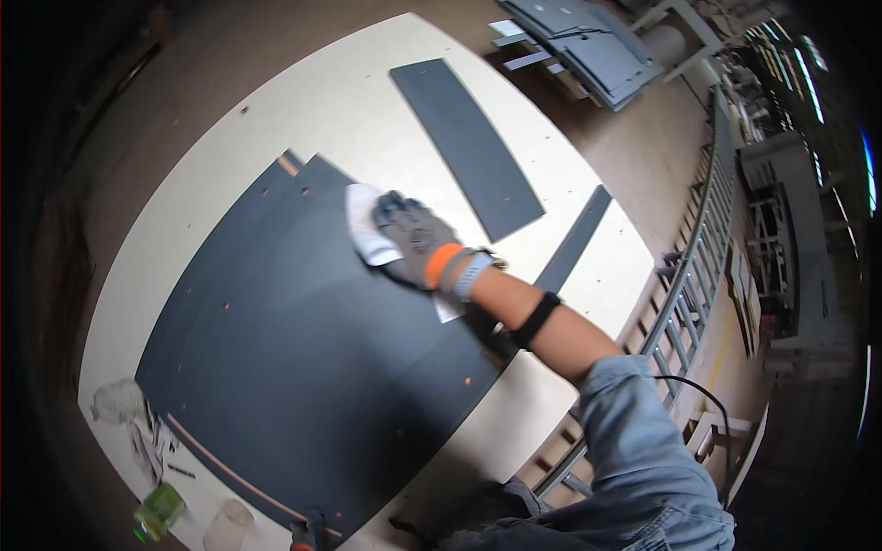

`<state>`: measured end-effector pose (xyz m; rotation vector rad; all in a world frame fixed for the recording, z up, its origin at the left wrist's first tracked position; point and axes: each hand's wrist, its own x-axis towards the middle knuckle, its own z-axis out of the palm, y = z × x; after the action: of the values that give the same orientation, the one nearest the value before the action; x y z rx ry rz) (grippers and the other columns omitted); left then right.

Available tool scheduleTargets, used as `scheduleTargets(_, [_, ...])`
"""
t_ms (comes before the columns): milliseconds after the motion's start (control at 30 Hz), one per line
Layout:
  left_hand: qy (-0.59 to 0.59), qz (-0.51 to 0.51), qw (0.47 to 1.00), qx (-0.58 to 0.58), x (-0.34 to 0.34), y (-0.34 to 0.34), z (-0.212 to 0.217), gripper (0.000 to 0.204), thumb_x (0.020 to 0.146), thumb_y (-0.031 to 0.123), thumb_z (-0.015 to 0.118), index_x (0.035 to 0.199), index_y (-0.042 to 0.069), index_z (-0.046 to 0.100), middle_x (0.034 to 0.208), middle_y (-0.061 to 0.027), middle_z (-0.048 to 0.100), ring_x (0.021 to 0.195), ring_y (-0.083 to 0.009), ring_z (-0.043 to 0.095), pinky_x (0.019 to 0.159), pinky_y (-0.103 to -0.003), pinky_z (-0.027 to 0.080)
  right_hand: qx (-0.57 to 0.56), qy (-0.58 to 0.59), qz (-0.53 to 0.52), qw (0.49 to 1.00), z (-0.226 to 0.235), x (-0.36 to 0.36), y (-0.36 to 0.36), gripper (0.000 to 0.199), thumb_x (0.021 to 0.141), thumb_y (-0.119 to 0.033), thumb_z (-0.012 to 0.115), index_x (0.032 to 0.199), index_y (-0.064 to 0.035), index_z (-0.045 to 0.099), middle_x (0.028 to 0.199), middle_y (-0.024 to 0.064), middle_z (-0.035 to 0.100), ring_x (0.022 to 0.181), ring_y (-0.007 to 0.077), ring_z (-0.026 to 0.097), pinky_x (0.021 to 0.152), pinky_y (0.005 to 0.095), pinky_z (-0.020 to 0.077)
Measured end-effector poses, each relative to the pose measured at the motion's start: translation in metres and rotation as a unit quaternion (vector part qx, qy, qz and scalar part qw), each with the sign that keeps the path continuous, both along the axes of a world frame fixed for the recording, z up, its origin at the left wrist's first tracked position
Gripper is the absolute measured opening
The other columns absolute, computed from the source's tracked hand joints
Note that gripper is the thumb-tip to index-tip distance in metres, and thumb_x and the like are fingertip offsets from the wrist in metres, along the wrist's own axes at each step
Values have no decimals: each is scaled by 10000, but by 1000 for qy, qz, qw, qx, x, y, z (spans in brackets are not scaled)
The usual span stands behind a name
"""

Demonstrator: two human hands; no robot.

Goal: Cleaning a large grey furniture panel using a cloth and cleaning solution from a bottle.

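My right hand (415, 241), in a grey work glove with an orange cuff band, presses a white cloth (366, 225) flat against a large dark grey panel (303, 367). The panel lies on a pale worktable (358, 101) and has small holes along its edges. The cloth sits near the panel's far edge, partly under my fingers. A black band wraps my forearm and a blue denim sleeve covers my upper arm. My left hand is out of view.
A long dark grey strip (469, 147) and a narrower strip (574, 241) lie on the table beyond the panel. A green bottle (158, 511), a clear cup (227, 525) and crumpled rags (119, 400) sit at the near left corner. Stacked grey panels (588, 46) and a metal roller rail (689, 275) stand to the right.
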<state>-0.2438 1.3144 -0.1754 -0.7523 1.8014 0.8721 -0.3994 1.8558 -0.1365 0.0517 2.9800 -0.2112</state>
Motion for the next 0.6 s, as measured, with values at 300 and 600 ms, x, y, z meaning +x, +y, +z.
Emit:
scheduleTargets(300, [45,-166,985,-14,-66,119,-9,537,796,427,559,1109,2,462,1020,-158,589,877,-226,580,719,-383,499,-167,-23,-90,982,9,-100,-31,660,843,-330,419,1392,11,281,1468,205,218,1384,309,169,1133,373,132])
scheduleTargets(600, [82,-192,978,-12,-72,123,-5,589,800,462,555,1130,-15,452,1042,-174,581,901,-244,580,745,-387,492,-95,-46,-95,990,-14,130,4,624,895,-329,343,1411,-3,211,1481,197,165,1395,305,111,1139,384,108])
